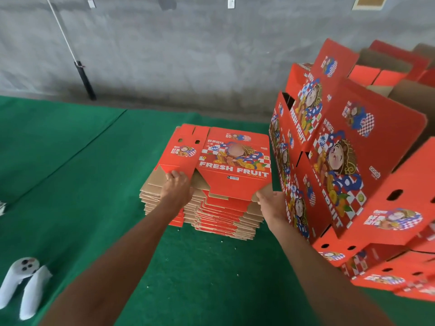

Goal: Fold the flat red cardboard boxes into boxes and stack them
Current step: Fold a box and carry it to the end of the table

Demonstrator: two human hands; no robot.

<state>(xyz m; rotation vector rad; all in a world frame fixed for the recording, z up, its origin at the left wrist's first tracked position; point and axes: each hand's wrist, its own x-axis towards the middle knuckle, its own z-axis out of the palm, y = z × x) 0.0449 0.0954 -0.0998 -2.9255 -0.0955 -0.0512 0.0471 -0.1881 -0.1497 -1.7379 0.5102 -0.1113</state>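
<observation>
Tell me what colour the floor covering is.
Green: the floor covering shows best in the head view.

A pile of flat boxes lies left of the folded boxes, on a mat.

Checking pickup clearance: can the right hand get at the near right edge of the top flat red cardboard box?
Probably yes. The right hand is already at the top flat red cardboard box's near right corner; the folded red boxes stand close beside it but don't block it.

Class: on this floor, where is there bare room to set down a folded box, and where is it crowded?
Bare green mat left of the flat red cardboard stack, up to the grey wall. Crowded right: folded red boxes nearly touch the stack.
</observation>
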